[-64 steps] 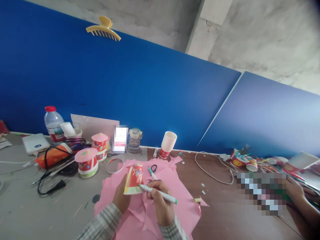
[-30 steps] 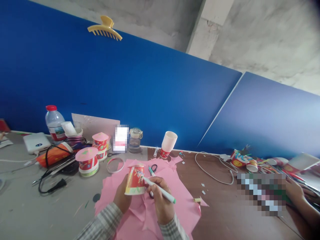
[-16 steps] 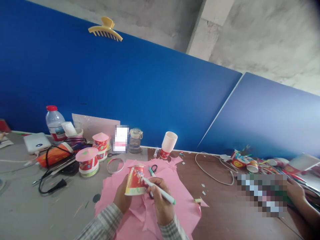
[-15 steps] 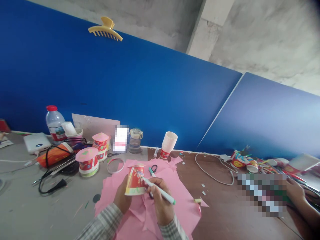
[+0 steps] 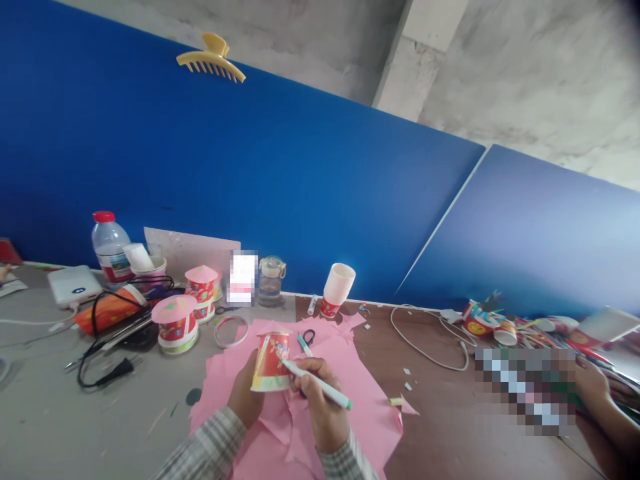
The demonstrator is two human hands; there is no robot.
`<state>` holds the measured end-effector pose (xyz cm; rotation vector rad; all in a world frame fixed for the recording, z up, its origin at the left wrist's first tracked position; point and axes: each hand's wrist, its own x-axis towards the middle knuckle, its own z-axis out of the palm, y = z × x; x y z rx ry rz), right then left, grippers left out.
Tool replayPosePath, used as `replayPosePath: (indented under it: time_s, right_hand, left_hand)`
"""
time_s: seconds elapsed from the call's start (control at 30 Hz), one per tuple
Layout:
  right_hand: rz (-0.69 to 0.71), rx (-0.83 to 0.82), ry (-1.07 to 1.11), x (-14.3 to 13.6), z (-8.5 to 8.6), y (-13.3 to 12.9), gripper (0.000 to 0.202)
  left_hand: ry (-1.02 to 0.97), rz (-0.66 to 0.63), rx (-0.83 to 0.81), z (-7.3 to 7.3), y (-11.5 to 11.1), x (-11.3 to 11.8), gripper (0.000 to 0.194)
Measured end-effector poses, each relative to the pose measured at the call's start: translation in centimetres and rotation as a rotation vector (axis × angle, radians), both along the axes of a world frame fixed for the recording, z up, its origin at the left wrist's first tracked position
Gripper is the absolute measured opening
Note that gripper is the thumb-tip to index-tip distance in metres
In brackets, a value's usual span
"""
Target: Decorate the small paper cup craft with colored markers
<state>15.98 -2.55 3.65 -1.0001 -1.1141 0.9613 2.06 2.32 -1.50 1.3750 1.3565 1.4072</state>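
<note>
Here my left fingers (image 5: 247, 377) are clamped round the cup (image 5: 271, 365), held rim-down over the pink paper (image 5: 353, 380) on the surface (image 5: 440, 420); my right fingers (image 5: 320, 369) pinch the marker (image 5: 325, 389), its tip at the cup's printed side; pink-topped cups (image 5: 175, 328) stand leftward.

Looks softly lit, with pale glare on the blue partition (image 5: 590, 220) beyond the far right corner of the surface (image 5: 435, 420). Blurs toward the right edge, pixelated in patches.
</note>
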Motion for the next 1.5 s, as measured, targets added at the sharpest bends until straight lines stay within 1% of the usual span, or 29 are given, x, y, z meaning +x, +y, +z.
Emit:
replayPosePath:
  time_s: [0.13, 0.23, 0.37, 0.73, 0.97, 1.23, 1.37, 1.5]
  right_hand:
    - [-0.03, 0.006, -0.013, 0.1, -0.4, 0.1, 0.013]
    - [-0.036, 0.022, -0.013, 0.2, -0.2, 0.2, 0.015]
    - [-0.054, 0.0, -0.005, 0.1, 0.0, 0.2, 0.015]
    - [-0.069, 0.011, 0.017, 0.1, -0.4, 0.3, 0.015]
    - [-0.056, 0.017, -0.013, 0.1, -0.5, 0.2, 0.013]
    - [-0.07, 0.013, -0.003, 0.1, -0.6, 0.2, 0.011]
    - [-0.032, 0.022, 0.033, 0.2, -1.2, 0.2, 0.012]
    - [0.013, 0.03, 0.042, 0.3, -1.6, 0.2, 0.014]
  left_hand:
    - [0.002, 0.006, 0.008, 0.5, -0.2, 0.0, 0.037]
    - [0.009, 0.008, 0.015, 1.1, -0.4, 0.1, 0.038]
    - [0.016, 0.006, 0.023, 1.8, -0.6, 0.2, 0.037]
    - [0.012, -0.016, 0.039, 2.0, -0.8, 0.1, 0.03]
    - [-0.011, 0.029, 0.046, 2.7, -0.8, 0.3, 0.04]
    - [-0.022, 0.024, 0.046, 2.3, -0.8, 0.2, 0.045]
    - [-0.012, 0.027, 0.035, 2.2, -0.7, 0.2, 0.04]
    - [-0.016, 0.018, 0.038, 1.8, -0.5, 0.2, 0.04]
